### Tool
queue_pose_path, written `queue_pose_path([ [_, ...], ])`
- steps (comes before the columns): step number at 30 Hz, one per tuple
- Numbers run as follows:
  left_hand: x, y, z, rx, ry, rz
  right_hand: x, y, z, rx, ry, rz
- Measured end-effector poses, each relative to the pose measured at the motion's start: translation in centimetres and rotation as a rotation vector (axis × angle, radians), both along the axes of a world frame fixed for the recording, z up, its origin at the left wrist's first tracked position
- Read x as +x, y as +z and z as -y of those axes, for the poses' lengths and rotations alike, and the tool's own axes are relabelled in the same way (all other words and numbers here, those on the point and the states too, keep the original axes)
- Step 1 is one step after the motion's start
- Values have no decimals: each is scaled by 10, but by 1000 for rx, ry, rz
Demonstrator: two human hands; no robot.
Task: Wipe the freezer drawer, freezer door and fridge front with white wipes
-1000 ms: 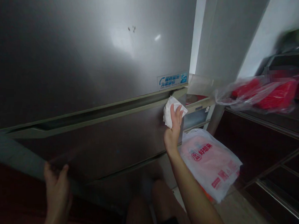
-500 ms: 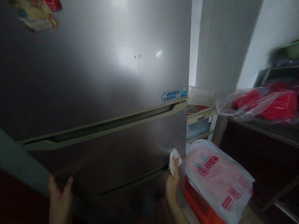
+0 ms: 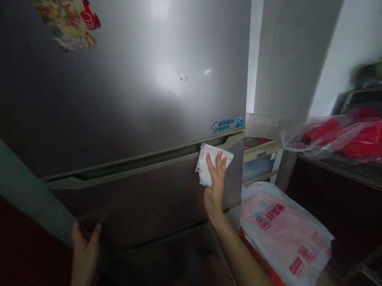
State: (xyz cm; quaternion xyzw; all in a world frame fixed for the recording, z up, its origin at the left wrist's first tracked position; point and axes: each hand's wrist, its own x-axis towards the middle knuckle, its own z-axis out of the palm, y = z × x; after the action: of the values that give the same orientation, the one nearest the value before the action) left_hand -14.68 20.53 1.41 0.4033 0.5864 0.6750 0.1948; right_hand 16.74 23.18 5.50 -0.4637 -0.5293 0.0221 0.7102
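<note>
A white cloth (image 3: 205, 169) lies under the fingers of my right hand (image 3: 215, 175), pressed to the middle panel of a grey metallic fridge (image 3: 143, 200) near its right end, just at the handle groove. A ring shows on one finger. At the fridge's lower left edge is my left hand (image 3: 86, 248), its thumb and fingers apart with nothing visible between them. The large upper door (image 3: 122, 91) bears a blue sticker (image 3: 227, 124) at its lower right corner.
A white plastic bag with red print (image 3: 288, 231) rests over something orange at the lower right. Red items in clear plastic (image 3: 352, 138) lie on a dark cabinet (image 3: 332, 196). Colourful magnets (image 3: 68, 22) are on the upper door.
My right hand has moved up the middle panel with the cloth, which now looks more spread out. My left hand stays at the fridge's edge. The view has shifted slightly.
</note>
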Motion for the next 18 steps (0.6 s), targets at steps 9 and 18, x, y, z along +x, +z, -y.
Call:
queue_pose_path([
  [9,4,1,0,38,-6,35,8,-102,21,-145,-25,-61],
  [18,3,-1,1,33,-16,40,-42,-186,41,-325,73,-572],
])
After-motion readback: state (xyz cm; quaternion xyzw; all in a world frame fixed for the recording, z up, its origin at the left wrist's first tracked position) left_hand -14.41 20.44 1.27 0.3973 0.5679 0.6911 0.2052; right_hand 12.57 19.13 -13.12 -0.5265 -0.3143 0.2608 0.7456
